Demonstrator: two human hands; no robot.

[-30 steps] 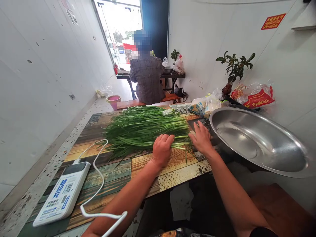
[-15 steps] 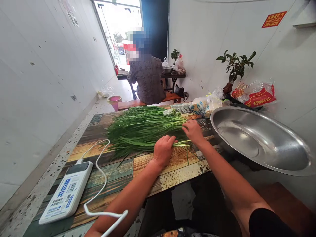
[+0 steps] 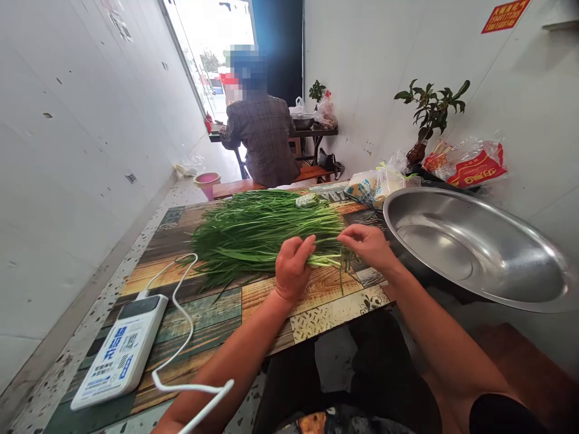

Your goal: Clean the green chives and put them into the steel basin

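A large heap of garlic chives (image 3: 257, 226) lies across the wooden-patterned table, leaves to the left and pale stem ends to the right. My left hand (image 3: 293, 268) is closed around a small bunch of chives at the heap's near edge, the pale ends (image 3: 324, 261) sticking out to the right below the thumb. To the right, my right hand (image 3: 368, 246) has thumb and forefinger pinched together at the tip of a chive stem. Thin bits of stem hang just below those fingertips. What exactly the pinch holds is too small to make out.
A big steel basin (image 3: 479, 253) stands at the right. Behind it are plastic bags (image 3: 375, 184) and a potted plant (image 3: 427, 114). A white power bank (image 3: 120, 349) with a cable lies at the left. Another person (image 3: 260, 138) sits with their back to me.
My right hand has moved slightly right and down, its fingers now pinched at a stem tip. My left hand has turned and raised its thumb, still holding the bunch. The view shifted slightly.
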